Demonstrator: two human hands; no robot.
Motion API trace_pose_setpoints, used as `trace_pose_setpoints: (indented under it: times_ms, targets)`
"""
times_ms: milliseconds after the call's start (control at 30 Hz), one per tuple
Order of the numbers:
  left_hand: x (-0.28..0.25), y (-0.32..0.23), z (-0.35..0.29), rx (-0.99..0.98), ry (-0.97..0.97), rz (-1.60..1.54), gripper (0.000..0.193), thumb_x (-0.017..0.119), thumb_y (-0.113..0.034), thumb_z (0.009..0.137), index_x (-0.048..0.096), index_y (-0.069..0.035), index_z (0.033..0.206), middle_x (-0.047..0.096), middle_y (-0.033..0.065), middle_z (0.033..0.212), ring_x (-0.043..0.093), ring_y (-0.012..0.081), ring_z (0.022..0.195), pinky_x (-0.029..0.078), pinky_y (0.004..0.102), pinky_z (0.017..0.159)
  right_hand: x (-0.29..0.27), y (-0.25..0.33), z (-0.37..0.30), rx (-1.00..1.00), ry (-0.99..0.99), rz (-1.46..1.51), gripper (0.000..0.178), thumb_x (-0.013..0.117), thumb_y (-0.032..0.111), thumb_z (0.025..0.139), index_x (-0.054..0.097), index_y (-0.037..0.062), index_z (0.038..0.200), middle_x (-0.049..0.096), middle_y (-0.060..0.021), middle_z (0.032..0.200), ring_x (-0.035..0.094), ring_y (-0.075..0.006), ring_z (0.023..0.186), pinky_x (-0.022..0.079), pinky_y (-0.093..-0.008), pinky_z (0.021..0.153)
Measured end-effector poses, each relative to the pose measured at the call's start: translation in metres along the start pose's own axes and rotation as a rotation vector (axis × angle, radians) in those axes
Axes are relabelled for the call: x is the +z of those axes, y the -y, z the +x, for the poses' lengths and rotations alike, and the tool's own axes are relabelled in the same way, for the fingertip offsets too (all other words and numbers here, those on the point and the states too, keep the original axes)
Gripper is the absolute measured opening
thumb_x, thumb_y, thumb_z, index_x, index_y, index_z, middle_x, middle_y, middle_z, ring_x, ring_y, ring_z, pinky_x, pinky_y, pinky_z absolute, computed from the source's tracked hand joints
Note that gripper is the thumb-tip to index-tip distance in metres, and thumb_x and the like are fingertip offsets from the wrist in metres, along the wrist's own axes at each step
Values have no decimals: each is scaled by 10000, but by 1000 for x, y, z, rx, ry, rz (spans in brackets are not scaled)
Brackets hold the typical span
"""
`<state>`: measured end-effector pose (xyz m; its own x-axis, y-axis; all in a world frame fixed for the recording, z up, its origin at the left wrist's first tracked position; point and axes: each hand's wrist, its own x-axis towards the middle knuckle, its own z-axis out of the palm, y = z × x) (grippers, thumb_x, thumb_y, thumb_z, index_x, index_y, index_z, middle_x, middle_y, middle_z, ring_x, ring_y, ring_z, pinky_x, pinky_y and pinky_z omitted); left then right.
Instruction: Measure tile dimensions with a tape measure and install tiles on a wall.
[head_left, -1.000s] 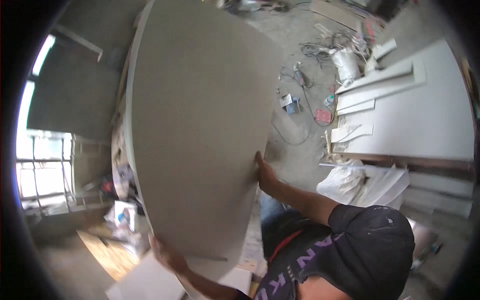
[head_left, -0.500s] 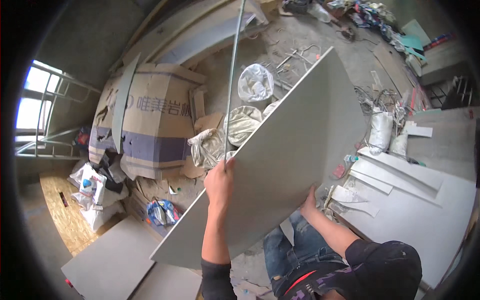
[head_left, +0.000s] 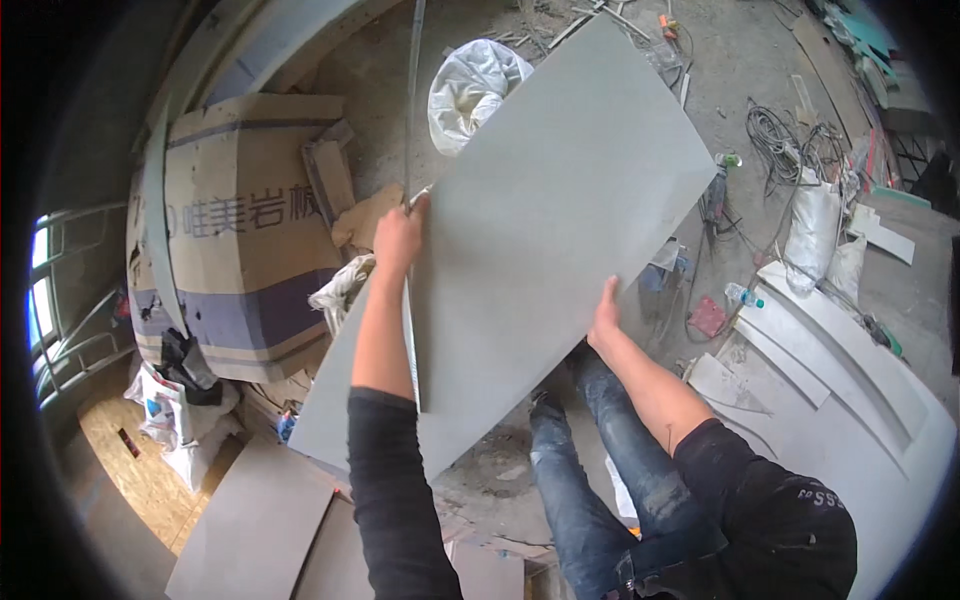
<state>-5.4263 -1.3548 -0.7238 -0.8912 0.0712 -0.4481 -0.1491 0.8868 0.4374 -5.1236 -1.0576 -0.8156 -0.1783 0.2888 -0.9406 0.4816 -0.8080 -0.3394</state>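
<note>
A large flat grey panel spans the space before me, its broad face turned up toward me. My left hand is closed at its left edge, gripping a long thin straight strip that looks like metal. That strip reaches far beyond the hand, and its near end lies over the panel's face. On the opposite edge, my right hand holds the panel with the thumb uppermost; the other fingers are mostly hidden.
A big cardboard-wrapped stack stands at left. An open white sack sits beyond the panel. To the right are white board offcuts, a filled white bag, coiled cables and a plastic bottle. More grey panels lie at lower left.
The panel has tipped from a steep slant to a flatter one, showing more of its face. The strip's near end now lies across it. My view has shifted, and both hands keep their hold.
</note>
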Motion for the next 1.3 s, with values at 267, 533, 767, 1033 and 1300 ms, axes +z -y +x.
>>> trace_pose_setpoints:
  times_ms: [267, 533, 767, 1033, 1300]
  targets:
    - [78, 62, 89, -78, 20, 18, 823, 433, -698, 1028, 728, 68, 1087, 708, 335, 1100, 655, 506, 1115, 501, 556, 968, 29, -15, 71, -61, 22, -41, 939, 437, 752, 1006, 359, 22, 1592, 450, -148, 1614, 486, -331, 1440, 417, -499, 1186]
    - [99, 92, 82, 151, -93, 287, 329, 563, -289, 990, 749, -23, 935, 733, 189, 940, 695, 395, 956, 537, 517, 799, 24, -51, 88, -75, -12, -161, 855, 459, 661, 1053, 363, -14, 1569, 478, -163, 1579, 523, -354, 1401, 457, -513, 1144]
    - [26, 79, -82, -69, -517, -16, 155, 607, -175, 901, 660, -88, 784, 696, 172, 765, 688, 415, 719, 500, 571, 627, -88, -39, 25, -593, 38, -1402, 633, 561, 584, 1037, 686, -9, 1220, 732, -125, 963, 694, -255, 859, 542, -421, 798]
    - [38, 95, -526, -440, -44, -361, 240, 756, -321, 883, 736, -99, 971, 729, 201, 889, 707, 429, 895, 548, 540, 752, -248, -7, -242, -334, 517, -1886, 387, 629, 313, 1021, 764, -50, 1018, 751, -109, 857, 724, -203, 791, 562, -346, 719]
    - [21, 71, -828, -685, -133, -660, 323, 754, -445, 897, 772, -130, 966, 740, 193, 907, 694, 430, 872, 530, 513, 741, -234, 58, -406, -284, 495, -1976, 373, 660, 236, 1012, 686, -27, 1276, 744, -111, 921, 724, -199, 784, 583, -339, 696]
